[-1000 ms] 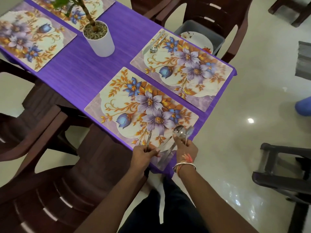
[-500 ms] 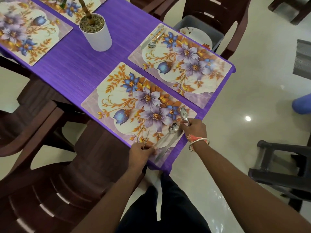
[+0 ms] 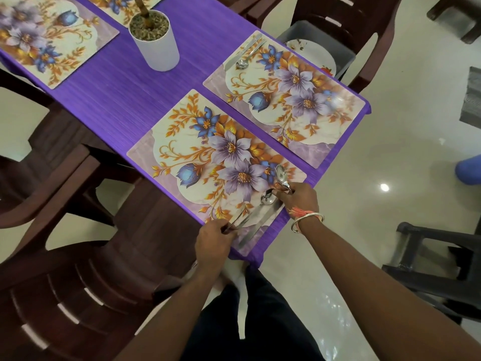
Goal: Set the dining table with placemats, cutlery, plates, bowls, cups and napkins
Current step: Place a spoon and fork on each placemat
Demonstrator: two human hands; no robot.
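Observation:
A floral placemat (image 3: 197,152) lies nearest me on the purple tablecloth (image 3: 125,95). On its near end lie a spoon (image 3: 263,204) and a knife (image 3: 260,225). My left hand (image 3: 214,239) pinches the handle of a thin piece of cutlery (image 3: 238,218) at the mat's near corner. My right hand (image 3: 299,198) grips a second spoon (image 3: 281,176), bowl up, above the mat's right edge. A second floral placemat (image 3: 294,100) beyond carries a knife and spoon (image 3: 247,54) at its far end.
A white pot with a plant (image 3: 156,41) stands mid-table. More placemats (image 3: 46,40) lie at the far left. Dark brown chairs ring the table; one at the back holds a grey bin (image 3: 346,58) with white plates (image 3: 312,53). A black stool (image 3: 437,259) stands on the right.
My right hand moved right along the mat's edge, leaving one spoon lying on the mat and still holding another. My left hand kept its hold on the thin cutlery.

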